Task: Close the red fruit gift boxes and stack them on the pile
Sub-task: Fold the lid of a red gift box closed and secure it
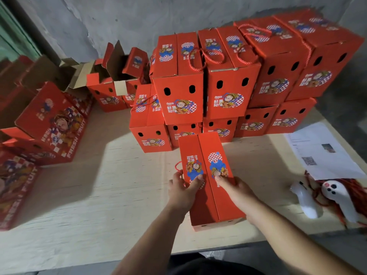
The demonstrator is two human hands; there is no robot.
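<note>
Box: we see a red gift box (208, 175) on the worktop (99, 185), just in front of the pile (228, 86), both top flaps folded shut.
Long axis: it runs from us toward the pile, far end nearly touching the lowest row.
Left grip: our left hand (183, 188) curls round the box's left edge, thumb on the lid, beside the rope handle (178, 167).
Right grip: our right hand (235, 186) holds the right side, thumb pressing the lid.
Right of box: paper sheet (321, 149), white controllers (305, 201).

paper sheet (325, 149) print illegible, left boxes (14, 187) cropped
</note>
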